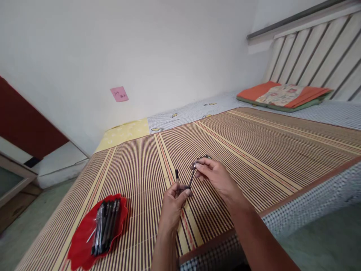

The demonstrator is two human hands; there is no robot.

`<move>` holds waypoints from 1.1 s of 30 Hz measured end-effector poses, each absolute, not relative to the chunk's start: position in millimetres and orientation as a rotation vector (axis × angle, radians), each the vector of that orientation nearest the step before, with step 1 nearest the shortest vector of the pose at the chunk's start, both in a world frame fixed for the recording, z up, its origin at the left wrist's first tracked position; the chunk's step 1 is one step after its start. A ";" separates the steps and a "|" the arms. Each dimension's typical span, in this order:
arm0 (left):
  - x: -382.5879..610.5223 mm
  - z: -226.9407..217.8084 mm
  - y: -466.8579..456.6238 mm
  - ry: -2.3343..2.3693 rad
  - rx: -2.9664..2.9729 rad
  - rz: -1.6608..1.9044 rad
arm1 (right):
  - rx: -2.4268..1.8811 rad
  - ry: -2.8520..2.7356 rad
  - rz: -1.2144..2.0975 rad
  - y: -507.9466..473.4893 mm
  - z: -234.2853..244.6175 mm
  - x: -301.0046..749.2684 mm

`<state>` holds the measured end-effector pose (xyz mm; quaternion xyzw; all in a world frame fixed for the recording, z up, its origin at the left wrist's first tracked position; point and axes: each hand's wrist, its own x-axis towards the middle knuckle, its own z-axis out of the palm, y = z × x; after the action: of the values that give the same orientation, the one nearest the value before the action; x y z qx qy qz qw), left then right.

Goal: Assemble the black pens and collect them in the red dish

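Above the striped mat [135, 180], my two hands are close together. My left hand [174, 199] is closed around a pen [176, 174], whose black end stands up above the fingers. Between the hands runs a thin dark pen refill [192, 177], tilted, with a shiny spot at its upper end. My right hand [211, 171] pinches that upper end between thumb and fingers. The lower end meets my left thumb and fingertip; whether they grip it too I cannot tell. A small dark thing [207, 156] shows just behind my right fingers, too hidden to name.
At the left, a red scalloped plate [77, 241] holds several black pens [105, 226] and a thin white stick [90, 236]. Folded orange cloth [284, 96] lies by the slatted headboard [318, 49]. A pink note [119, 94] is on the wall. The bed's front edge runs beneath my forearms.
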<state>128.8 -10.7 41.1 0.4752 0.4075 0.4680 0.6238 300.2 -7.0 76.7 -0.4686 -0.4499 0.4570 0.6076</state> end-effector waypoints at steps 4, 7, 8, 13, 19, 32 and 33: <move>128.7 43.7 -12.3 0.924 1.113 1.064 | -1.045 -1.030 1.099 -8.8 77.9 300.6; 127.8 47.9 -14.5 0.910 1.175 1.017 | -1.018 -0.997 1.067 -9.8 78.3 303.9; 127.4 49.2 -15.2 0.905 1.208 1.001 | -1.004 -0.975 1.041 -10.5 79.4 306.0; 126.3 53.7 -17.3 0.898 1.347 0.966 | -0.892 -0.758 0.828 -18.7 96.7 317.9; 126.8 56.5 -18.4 0.914 1.413 0.896 | -0.829 -0.646 0.675 -28.5 115.4 318.2; 124.9 52.4 -17.5 0.888 1.480 0.883 | -0.865 -0.714 0.715 -27.7 111.2 318.6; 124.7 51.9 -17.5 0.881 1.484 0.885 | -0.867 -0.712 0.712 -27.8 111.2 319.1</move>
<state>124.7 -17.5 51.9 0.6311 0.3745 0.3763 0.5655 319.1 -27.8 111.2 -0.4023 -0.3302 0.3303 0.7874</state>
